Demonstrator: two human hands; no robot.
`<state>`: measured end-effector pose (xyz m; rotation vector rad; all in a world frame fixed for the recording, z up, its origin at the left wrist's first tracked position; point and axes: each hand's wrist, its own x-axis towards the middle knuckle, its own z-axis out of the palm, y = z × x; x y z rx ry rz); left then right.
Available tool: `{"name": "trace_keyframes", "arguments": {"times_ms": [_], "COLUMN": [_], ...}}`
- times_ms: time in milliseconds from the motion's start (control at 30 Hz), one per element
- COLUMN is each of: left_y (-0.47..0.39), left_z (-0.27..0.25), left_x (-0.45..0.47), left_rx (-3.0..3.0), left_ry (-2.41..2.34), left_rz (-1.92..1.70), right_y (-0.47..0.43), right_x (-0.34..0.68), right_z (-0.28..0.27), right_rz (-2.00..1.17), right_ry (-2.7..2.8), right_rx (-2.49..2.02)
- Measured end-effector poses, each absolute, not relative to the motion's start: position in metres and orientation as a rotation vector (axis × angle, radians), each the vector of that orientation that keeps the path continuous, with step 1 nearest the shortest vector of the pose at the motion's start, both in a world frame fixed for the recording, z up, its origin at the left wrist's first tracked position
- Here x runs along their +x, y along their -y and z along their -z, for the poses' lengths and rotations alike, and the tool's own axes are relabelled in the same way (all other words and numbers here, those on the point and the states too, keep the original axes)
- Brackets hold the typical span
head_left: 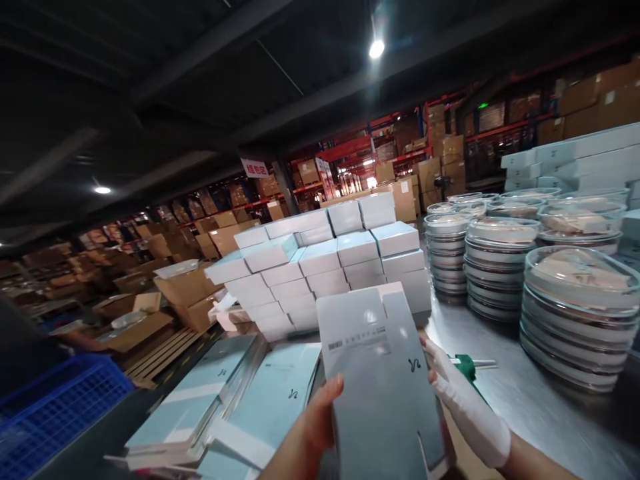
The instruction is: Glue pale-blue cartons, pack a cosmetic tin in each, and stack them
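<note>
A pale blue-grey carton (373, 373), with a barcode label and a small black logo, stands tilted up between my two hands. My bare left hand (320, 417) grips its left side, the thumb lying over the front face. On the opposite edge, my right hand (457, 393) in a white glove with the fingertips showing holds the carton; some of its fingers are hidden behind. Just beyond the right hand, a green tool (465, 365) with thin metal prongs lies on the metal table (545, 423). To the left lie stacks of flat pale blue cartons (280, 383).
Closed white-blue boxes (320, 260) are piled behind the carton. Several stacks of round, clear-lidded containers (575, 327) stand at right, with more boxes (590, 157) beyond. A blue plastic crate (65, 400) sits lower left, near a wooden pallet (165, 353) and brown cardboard boxes (190, 287).
</note>
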<state>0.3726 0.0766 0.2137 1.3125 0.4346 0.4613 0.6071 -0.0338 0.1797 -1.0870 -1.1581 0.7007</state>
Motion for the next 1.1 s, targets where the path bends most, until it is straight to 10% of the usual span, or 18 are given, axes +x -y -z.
{"name": "trace_keyframes", "arguments": {"times_ms": [333,1100], "left_y": [-0.088,-0.095], "left_z": [-0.183,-0.149], "left_x": [0.431,0.398], "left_rx": [1.533,1.794], "left_ry": [-0.611,-0.571], "left_rz": [-1.279,-1.531], "right_y": [0.059,0.04], "right_x": [0.584,0.652], "right_z": [-0.214,-0.188], "right_rz": [-0.835,-0.091], "right_ry": [1.236,1.132], "right_rx": [-1.021,-1.671]}}
